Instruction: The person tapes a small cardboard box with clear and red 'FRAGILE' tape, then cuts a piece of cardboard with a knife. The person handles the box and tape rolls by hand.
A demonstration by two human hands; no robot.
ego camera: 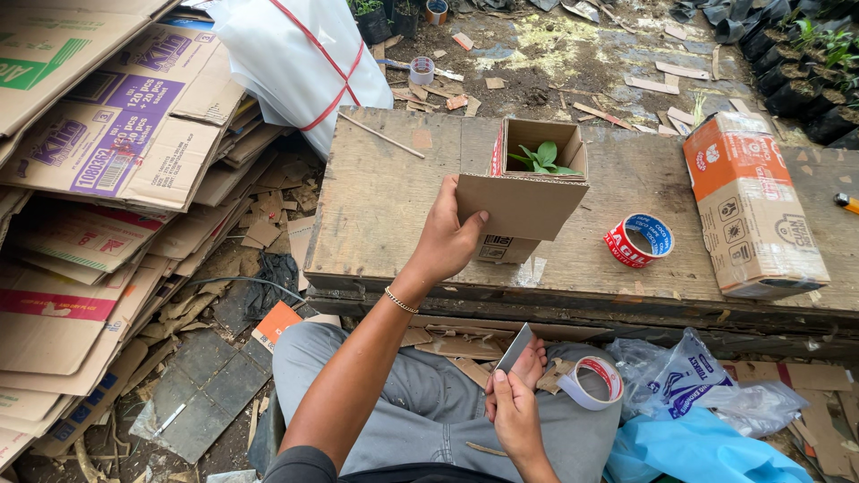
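An open cardboard box (522, 207) stands on the wooden table (385, 206) with a small green plant (542, 157) inside it. My left hand (445, 240) grips the box's near flap at its left corner. My right hand (514, 402) rests over my lap, holding a strip of clear tape stretched out from a tape roll (591, 382) with a red core.
A red and blue tape roll (639, 240) lies on the table right of the box, beside a long orange-and-brown carton (753, 206). Flattened cardboard (98, 179) is piled at left. A white sack (300, 63), plastic bags (689, 402) and potted seedlings (805, 54) surround the table.
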